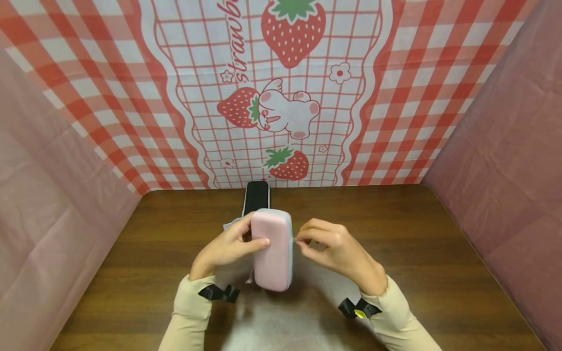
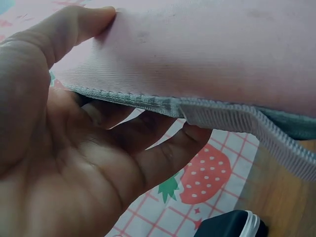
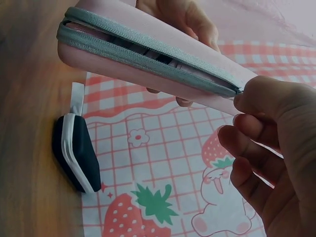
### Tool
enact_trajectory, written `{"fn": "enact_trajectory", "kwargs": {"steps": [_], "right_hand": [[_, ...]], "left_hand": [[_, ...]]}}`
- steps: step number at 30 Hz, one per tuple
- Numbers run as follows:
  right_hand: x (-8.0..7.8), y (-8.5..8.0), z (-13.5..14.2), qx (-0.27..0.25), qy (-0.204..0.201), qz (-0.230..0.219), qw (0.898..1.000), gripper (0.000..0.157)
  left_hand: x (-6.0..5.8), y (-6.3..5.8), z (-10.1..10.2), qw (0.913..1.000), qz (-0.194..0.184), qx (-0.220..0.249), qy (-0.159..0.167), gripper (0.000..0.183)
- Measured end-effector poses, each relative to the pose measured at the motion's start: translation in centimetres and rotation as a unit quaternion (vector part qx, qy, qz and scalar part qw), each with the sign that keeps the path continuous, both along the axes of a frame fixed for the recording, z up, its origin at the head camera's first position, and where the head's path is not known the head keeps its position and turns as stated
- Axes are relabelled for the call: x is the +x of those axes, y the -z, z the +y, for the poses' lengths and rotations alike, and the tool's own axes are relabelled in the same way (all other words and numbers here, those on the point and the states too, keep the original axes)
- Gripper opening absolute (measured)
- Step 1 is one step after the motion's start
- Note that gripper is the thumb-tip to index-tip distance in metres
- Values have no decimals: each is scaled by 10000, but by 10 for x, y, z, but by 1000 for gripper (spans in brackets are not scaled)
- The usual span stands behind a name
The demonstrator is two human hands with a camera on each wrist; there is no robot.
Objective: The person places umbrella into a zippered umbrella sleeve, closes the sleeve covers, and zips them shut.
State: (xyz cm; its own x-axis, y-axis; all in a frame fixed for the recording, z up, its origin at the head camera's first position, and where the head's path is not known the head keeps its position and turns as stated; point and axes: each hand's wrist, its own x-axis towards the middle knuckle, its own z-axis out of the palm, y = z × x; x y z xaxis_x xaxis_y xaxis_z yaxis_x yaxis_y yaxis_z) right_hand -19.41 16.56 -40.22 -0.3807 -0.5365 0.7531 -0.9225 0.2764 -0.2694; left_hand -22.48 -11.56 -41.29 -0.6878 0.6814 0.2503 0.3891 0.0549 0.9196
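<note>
A pink zippered case (image 1: 271, 253) with a grey zipper is held upright above the table. My left hand (image 1: 228, 246) grips its left side, thumb on the front face and fingers behind. A ribbed strap loop (image 2: 217, 116) hangs along that edge in the left wrist view. On the opposite side, my right hand (image 1: 335, 246) pinches the zipper pull, which its fingertips mostly hide. The zipper (image 3: 148, 57) gapes along part of its length in the right wrist view, showing dark items inside that are too shadowed to make out.
Behind the pink case, a black case (image 1: 256, 197) with a white zipper band lies on the brown wooden table (image 1: 417, 263) near the back. A strawberry-print cloth (image 1: 303, 161) hangs at the rear, with pink fabric (image 1: 496, 156) at both sides.
</note>
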Motion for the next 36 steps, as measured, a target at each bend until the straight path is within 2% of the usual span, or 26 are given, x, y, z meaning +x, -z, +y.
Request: {"fn": "enact_trajectory", "kwargs": {"steps": [7, 14, 21, 36], "right_hand": [[2, 0, -1, 32, -52, 0, 10000, 14], [2, 1, -2, 73, -218, -93, 9997, 19], [2, 4, -4, 127, -322, -69, 9994, 16], [-1, 10, -8, 294, -282, -139, 9991, 14]], "left_hand": [[-2, 2, -3, 10000, 31, 66, -49, 47], [-3, 3, -5, 9992, 26, 138, -379, 48], [-2, 1, -7, 9980, -131, 280, -559, 48], [-6, 2, -11, 9965, -68, 458, -695, 49]]}}
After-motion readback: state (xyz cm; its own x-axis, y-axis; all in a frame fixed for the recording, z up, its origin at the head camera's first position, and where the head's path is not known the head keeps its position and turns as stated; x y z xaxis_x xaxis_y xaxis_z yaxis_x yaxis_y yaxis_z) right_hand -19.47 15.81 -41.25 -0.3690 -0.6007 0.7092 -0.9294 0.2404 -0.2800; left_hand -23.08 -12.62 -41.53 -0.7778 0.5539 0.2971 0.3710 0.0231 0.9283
